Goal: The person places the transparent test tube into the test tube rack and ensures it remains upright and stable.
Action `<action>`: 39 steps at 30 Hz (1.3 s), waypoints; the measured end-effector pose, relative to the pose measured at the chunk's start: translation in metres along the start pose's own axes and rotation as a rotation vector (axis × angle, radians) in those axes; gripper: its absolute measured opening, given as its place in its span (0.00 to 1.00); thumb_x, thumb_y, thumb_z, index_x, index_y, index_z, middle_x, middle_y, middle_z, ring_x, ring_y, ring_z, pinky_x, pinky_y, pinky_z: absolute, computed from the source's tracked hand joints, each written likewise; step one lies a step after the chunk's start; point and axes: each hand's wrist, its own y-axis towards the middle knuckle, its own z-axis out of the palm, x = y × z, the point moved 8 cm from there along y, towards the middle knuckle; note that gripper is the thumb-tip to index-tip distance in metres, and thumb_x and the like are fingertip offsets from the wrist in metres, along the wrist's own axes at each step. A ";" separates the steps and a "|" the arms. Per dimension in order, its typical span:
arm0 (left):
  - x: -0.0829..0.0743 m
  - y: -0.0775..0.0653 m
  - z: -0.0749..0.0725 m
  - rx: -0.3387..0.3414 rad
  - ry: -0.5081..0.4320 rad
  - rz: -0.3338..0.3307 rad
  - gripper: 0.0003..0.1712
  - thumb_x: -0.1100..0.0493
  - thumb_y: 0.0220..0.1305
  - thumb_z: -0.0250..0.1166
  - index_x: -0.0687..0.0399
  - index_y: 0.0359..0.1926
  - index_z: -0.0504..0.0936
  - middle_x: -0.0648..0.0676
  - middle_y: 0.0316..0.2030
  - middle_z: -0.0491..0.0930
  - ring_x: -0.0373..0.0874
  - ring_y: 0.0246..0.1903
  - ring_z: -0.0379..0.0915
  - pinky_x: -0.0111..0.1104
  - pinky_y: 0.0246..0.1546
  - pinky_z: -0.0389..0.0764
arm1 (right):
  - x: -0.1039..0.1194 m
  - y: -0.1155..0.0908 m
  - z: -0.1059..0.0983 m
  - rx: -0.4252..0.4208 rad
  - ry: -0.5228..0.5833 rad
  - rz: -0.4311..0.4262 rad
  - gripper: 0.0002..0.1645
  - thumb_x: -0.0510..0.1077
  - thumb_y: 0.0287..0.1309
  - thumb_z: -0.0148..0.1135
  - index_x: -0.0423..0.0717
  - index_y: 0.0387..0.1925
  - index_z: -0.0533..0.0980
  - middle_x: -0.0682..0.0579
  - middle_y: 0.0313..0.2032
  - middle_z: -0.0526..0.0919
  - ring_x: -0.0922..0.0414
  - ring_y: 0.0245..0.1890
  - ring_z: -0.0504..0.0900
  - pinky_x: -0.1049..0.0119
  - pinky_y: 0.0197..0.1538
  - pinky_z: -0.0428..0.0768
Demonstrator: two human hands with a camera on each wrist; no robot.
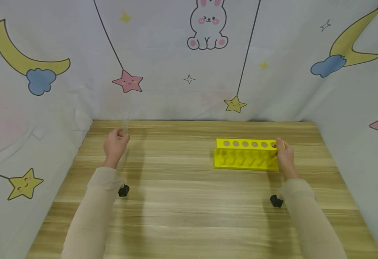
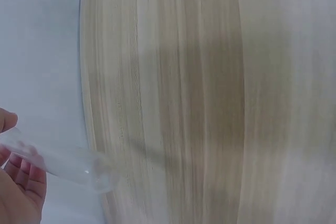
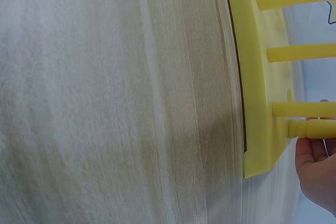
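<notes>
Toward ten o'clock over the tabletop (image 1: pixel 182 208), our left hand (image 1: pixel 116 144) has its grip closed on a clear tube (image 2: pixel 68 165), thumb to one side and fingers curled round the other, the free end reaching toward twelve; at two o'clock is the yellow rack (image 1: pixel 245 165), its row of round holes running from nine to three, and our right hand (image 1: pixel 286 158) grips it at the three o'clock end, fingers about the end post (image 3: pixel 315 129); we cannot tell whether the rack's base bears fully on the tabletop. As we judge it, a light, even pinch suits the tube, which looks smooth and likely to slip or turn; we would do well to hold the rack level and steady by that post, keep the tube's free end clear of hard edges, and sight it against the tabletop, since it nearly vanishes before the pale cloth (image 1: pixel 163 64).
</notes>
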 end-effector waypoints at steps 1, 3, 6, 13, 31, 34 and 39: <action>-0.001 0.000 0.000 0.003 -0.001 -0.004 0.25 0.53 0.57 0.53 0.59 0.54 0.70 0.59 0.42 0.75 0.52 0.40 0.72 0.43 0.41 0.70 | 0.000 0.000 0.000 0.002 0.003 -0.002 0.24 0.64 0.60 0.38 0.52 0.27 0.70 0.64 0.28 0.68 0.65 0.25 0.64 0.78 0.30 0.67; -0.002 0.000 -0.001 0.003 -0.009 -0.008 0.24 0.53 0.57 0.53 0.59 0.54 0.70 0.59 0.43 0.75 0.52 0.40 0.72 0.44 0.42 0.70 | 0.000 0.000 0.000 0.006 0.005 -0.002 0.24 0.64 0.60 0.38 0.53 0.27 0.70 0.64 0.28 0.68 0.65 0.25 0.64 0.78 0.29 0.67; -0.005 0.000 -0.001 0.001 -0.021 -0.004 0.24 0.54 0.57 0.53 0.59 0.54 0.70 0.59 0.43 0.75 0.52 0.41 0.73 0.44 0.43 0.70 | -0.001 0.001 0.000 0.008 0.001 0.002 0.23 0.64 0.60 0.37 0.53 0.27 0.70 0.64 0.28 0.68 0.65 0.25 0.65 0.78 0.30 0.67; -0.011 0.000 -0.004 -0.030 -0.066 0.014 0.23 0.54 0.57 0.54 0.60 0.53 0.71 0.60 0.42 0.76 0.53 0.42 0.75 0.44 0.44 0.70 | -0.002 0.002 0.000 0.001 0.001 0.014 0.22 0.64 0.60 0.37 0.56 0.27 0.69 0.65 0.28 0.68 0.66 0.25 0.63 0.78 0.30 0.66; -0.033 -0.002 -0.015 -0.169 -0.194 0.075 0.20 0.57 0.55 0.58 0.63 0.48 0.72 0.59 0.40 0.76 0.50 0.39 0.76 0.38 0.40 0.75 | -0.003 0.003 0.000 0.006 0.001 0.021 0.23 0.65 0.60 0.37 0.55 0.27 0.70 0.60 0.30 0.66 0.65 0.25 0.63 0.77 0.31 0.66; -0.034 -0.004 -0.017 -0.177 -0.210 0.072 0.20 0.58 0.54 0.59 0.63 0.47 0.72 0.59 0.40 0.76 0.49 0.38 0.75 0.37 0.40 0.75 | -0.004 0.003 0.000 0.008 0.000 0.032 0.23 0.65 0.59 0.37 0.55 0.27 0.69 0.60 0.31 0.66 0.64 0.27 0.62 0.76 0.32 0.65; -0.037 -0.006 -0.017 -0.179 -0.236 0.057 0.20 0.58 0.54 0.59 0.63 0.47 0.72 0.58 0.40 0.76 0.47 0.38 0.75 0.32 0.37 0.75 | -0.006 0.003 0.001 0.010 0.003 0.043 0.24 0.66 0.59 0.37 0.55 0.27 0.69 0.60 0.31 0.66 0.64 0.28 0.62 0.75 0.32 0.65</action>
